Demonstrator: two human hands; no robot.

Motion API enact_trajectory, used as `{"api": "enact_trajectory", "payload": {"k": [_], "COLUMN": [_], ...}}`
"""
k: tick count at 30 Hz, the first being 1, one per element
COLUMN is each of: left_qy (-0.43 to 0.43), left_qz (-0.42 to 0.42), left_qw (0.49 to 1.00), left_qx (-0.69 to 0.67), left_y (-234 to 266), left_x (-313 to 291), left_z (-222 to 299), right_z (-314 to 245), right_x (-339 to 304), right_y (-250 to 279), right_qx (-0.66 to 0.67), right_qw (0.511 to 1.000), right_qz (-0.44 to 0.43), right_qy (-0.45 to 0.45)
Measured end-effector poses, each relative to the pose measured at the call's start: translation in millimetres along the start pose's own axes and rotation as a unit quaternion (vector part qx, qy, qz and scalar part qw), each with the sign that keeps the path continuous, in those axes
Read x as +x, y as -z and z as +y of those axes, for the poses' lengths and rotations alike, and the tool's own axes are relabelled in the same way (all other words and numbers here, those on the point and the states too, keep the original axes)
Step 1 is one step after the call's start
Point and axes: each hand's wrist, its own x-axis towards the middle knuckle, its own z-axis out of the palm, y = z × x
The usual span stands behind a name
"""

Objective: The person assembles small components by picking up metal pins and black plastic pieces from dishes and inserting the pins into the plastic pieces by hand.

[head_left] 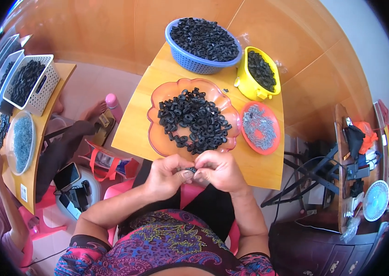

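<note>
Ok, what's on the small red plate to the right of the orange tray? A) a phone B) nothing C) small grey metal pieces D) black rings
C: the red plate carries a heap of small grey metal pieces, while the black rings lie on the orange tray.

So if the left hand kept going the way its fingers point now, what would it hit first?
The left hand points rightward at the right hand; both pinch a small black ring between them. It would meet that ring, then the right hand's fingertips, almost at once. The orange tray lies further forward, off that line.
</note>
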Motion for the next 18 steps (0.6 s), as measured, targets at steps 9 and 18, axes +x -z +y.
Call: {"api": "enact_trajectory", "payload": {"k": [9, 18], "left_qy": [0.022, -0.168], "left_qz": [-0.010, -0.046], "left_qw": [1.000, 0.937], "left_qx": [-0.010, 0.303], "left_y": [-2.7, 5.7], "left_x": [7.5, 24.9], "left_z": [3.9, 14.0], "right_z": [-25.3, -62.6], "right_x": [11.1, 84.2], "right_y": [24.8, 237.2], "right_qx": [-0.156, 0.116], "right_qw": [0.985, 0.923], "right_qz": [0.078, 0.353], "right_qy": [0.007, 0.095]}}
